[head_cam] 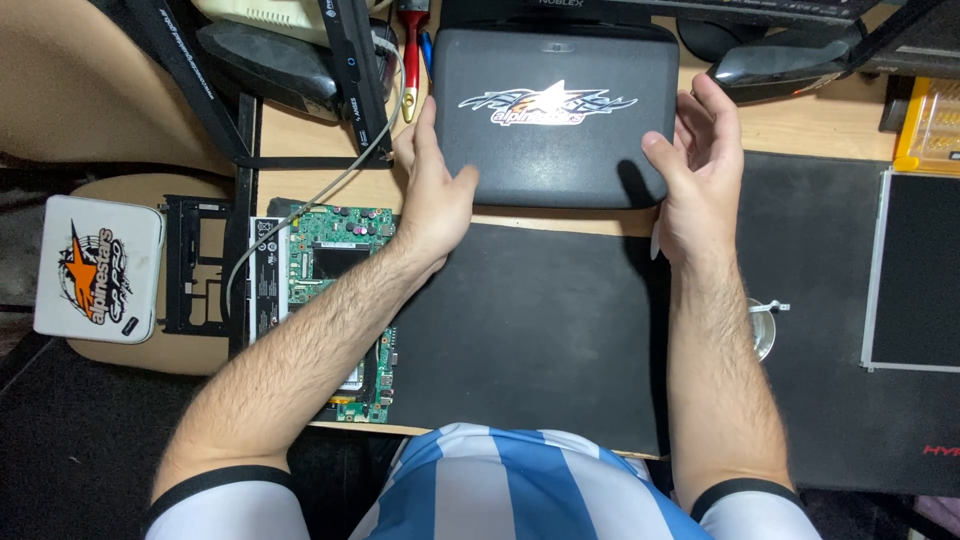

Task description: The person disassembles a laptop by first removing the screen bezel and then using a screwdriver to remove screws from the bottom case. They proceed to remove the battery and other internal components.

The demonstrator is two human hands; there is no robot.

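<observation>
Dark grey laptop lid [557,110] lies flat at the far side of the desk, long axis running left to right, a silver star-shaped sticker [548,104] across its middle. Left hand [432,190] grasps the lid's near left corner, thumb on top. Right hand [700,165] is open at the right edge, fingers spread, thumb tip at the lid; no firm grip there. Below lies a black mat [530,330]. Left of it, a green circuit board [335,290] under the left forearm. Far left, a white case [98,268] bearing an orange star sticker. At right, a bare screen panel [915,270].
</observation>
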